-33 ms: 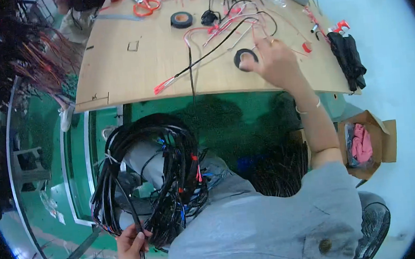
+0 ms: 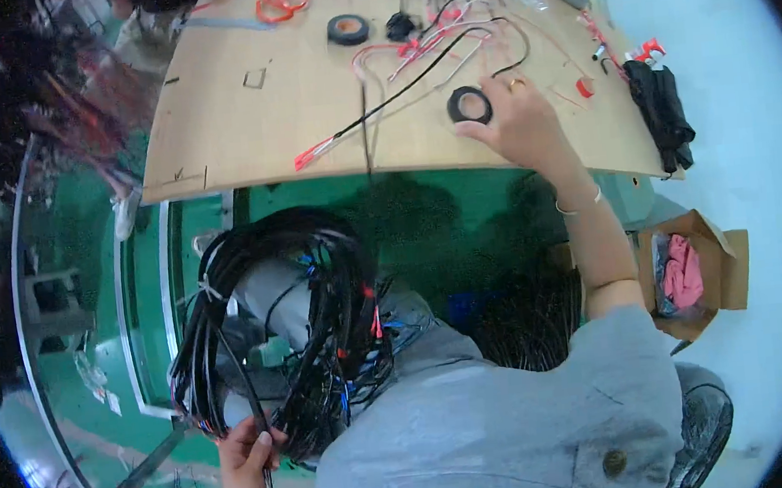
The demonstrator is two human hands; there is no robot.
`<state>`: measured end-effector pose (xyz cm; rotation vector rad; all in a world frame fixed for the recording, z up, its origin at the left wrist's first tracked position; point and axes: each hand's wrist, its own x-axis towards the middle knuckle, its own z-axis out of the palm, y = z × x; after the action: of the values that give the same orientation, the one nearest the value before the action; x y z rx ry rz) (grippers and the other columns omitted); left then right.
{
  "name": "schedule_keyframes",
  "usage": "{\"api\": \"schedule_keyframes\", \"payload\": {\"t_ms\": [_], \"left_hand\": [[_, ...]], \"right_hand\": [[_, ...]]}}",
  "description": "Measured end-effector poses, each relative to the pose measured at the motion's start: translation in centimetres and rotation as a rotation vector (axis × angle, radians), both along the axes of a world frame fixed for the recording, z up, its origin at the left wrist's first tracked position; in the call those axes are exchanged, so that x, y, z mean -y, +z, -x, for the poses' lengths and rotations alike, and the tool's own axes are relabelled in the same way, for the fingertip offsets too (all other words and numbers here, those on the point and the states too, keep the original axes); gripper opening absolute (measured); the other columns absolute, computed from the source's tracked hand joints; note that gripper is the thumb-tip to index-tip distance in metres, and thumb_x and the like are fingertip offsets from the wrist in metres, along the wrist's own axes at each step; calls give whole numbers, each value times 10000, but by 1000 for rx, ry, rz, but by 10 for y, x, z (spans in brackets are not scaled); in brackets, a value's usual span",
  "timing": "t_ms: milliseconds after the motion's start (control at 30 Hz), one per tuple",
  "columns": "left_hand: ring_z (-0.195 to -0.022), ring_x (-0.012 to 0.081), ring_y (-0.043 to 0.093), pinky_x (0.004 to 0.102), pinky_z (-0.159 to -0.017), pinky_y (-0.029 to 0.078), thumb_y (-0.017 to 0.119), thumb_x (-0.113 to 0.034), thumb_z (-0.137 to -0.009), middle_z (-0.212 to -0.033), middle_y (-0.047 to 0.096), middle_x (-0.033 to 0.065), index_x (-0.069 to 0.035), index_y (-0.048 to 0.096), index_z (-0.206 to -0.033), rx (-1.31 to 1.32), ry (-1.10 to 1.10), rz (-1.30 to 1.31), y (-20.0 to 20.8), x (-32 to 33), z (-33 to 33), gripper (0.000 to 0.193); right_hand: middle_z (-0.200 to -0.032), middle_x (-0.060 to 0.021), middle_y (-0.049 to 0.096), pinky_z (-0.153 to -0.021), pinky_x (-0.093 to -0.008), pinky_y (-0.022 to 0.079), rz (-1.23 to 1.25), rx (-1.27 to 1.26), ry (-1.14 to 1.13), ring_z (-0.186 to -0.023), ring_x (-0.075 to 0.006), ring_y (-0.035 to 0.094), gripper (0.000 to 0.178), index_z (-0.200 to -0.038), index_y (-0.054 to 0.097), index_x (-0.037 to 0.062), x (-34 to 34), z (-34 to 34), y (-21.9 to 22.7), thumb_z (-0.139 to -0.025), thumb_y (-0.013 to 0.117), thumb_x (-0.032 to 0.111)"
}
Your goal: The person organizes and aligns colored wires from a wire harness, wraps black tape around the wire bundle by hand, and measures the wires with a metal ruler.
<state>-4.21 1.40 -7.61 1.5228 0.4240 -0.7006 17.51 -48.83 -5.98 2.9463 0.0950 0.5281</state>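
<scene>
The left hand (image 2: 245, 457) sat well below the tabletop (image 2: 242, 136), low at the left, its fingers curled tight around a strand of the cable bundle (image 2: 288, 337). That bundle was a big loop of mostly black wires (with bits of red and blue among them), hanging between the hand and the tabletop's near edge, over a green floor (image 2: 149, 293).

On the tabletop, near its far edge, lay orange scissors (image 2: 277, 5), and to their right a tape roll (image 2: 347, 29) with a brownish core. A long black wire (image 2: 397, 95) ran slantwise across the middle of the tabletop, ending in a red tip toward the near edge, among thin pink wires.

The right hand (image 2: 515, 122) rested on the tabletop near its near-right part, fingers spread and laid flat, the fingertips touching a black tape ring (image 2: 469, 104) just left of the hand; it was not gripping anything that could be seen. A thin bracelet circled that wrist.

At the tabletop's right edge lay a black glove (image 2: 661, 113), and below that corner, on the floor, stood an open cardboard box (image 2: 728, 266) with pink cloth inside.
</scene>
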Motion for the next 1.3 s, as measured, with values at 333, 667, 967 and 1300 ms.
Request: {"api": "schedule_keyframes", "payload": {"t_ms": [333, 667, 967, 1300], "left_hand": [[-680, 68, 503, 215, -615, 439, 513, 8, -879, -1051, 614, 96, -4, 388, -1362, -40, 295, 223, -1, -4, 18, 499], [-765, 152, 643, 245, -673, 532, 639, 52, -764, -1166, 566, 179, 26, 587, -1051, 574, 242, -524, 13, 24, 35, 293], [-795, 257, 674, 299, -661, 556, 703, 16, -703, -1052, 643, 172, 8, 655, -908, 813, 150, -793, 10, 21, 31, 211], [-676, 215, 649, 278, -579, 531, 710, 37, -624, -1022, 658, 147, 21, 625, -778, 960, 116, -1015, -2, 30, 29, 176]], "right_hand": [[-1251, -111, 499, -897, -335, 451, -1480, -645, 651, -1066, -247, 534, 713, -1271, 467, -23, -169, 100, 12, -654, 774, 165], [-1143, -77, 541, -895, -296, 475, -1692, -1919, 591, -1046, -140, 556, 686, -1278, 404, 17, -307, 128, -76, -701, 776, 11], [-1151, -102, 544, -847, -327, 502, -1460, -1629, 865, -1037, -181, 575, 660, -1220, 467, 14, -313, 125, -64, -656, 806, 71], [-1117, -161, 575, -836, -360, 487, -1070, -1284, 1135, -987, -320, 603, 674, -1207, 481, 15, -313, 116, -54, -621, 794, 127]]}}
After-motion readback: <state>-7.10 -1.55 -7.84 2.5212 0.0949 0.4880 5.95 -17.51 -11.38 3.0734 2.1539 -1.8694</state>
